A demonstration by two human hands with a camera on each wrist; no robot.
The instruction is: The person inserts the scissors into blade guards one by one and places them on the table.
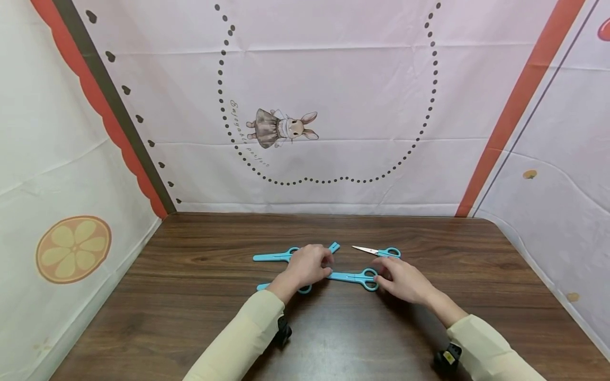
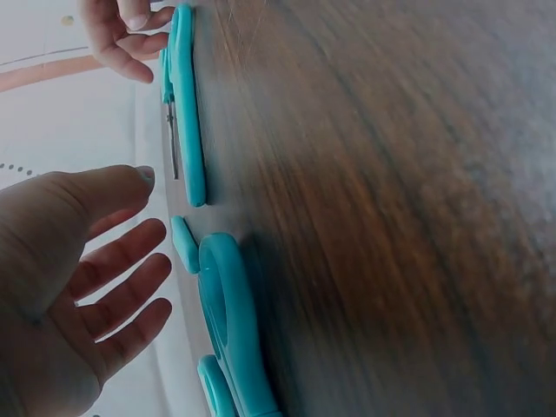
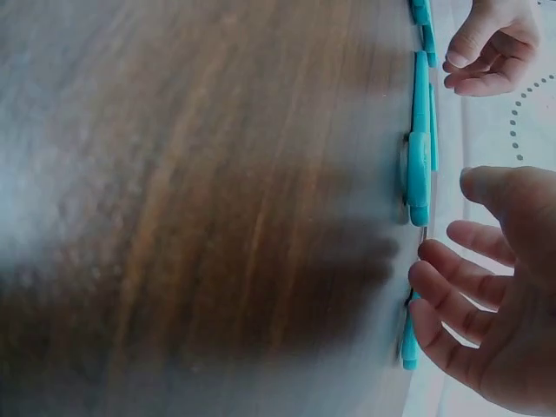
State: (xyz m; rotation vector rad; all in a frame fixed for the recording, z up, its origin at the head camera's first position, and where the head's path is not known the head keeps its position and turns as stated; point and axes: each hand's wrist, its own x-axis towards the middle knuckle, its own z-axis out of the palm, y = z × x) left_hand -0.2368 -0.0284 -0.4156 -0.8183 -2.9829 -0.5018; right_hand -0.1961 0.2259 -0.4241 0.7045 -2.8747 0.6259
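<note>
A person's left hand and right hand, relaxed and gripping nothing, hover by opposite ends of one pair of blue scissors on a wooden table; the step seems to be lining up a grip, next probably calling for a pinch

Soft, even light is washing over the pinkish backdrop in the head view, with a grey sheen glazing the tabletop at six o'clock and a shadow pooling beneath the right hand. Over in the left wrist view, milky glare is sitting at two o'clock; the right wrist view is catching pale glare at nine and a broad, blurry shadow towards six, while the tabletop is smearing out of focus in both.
</note>
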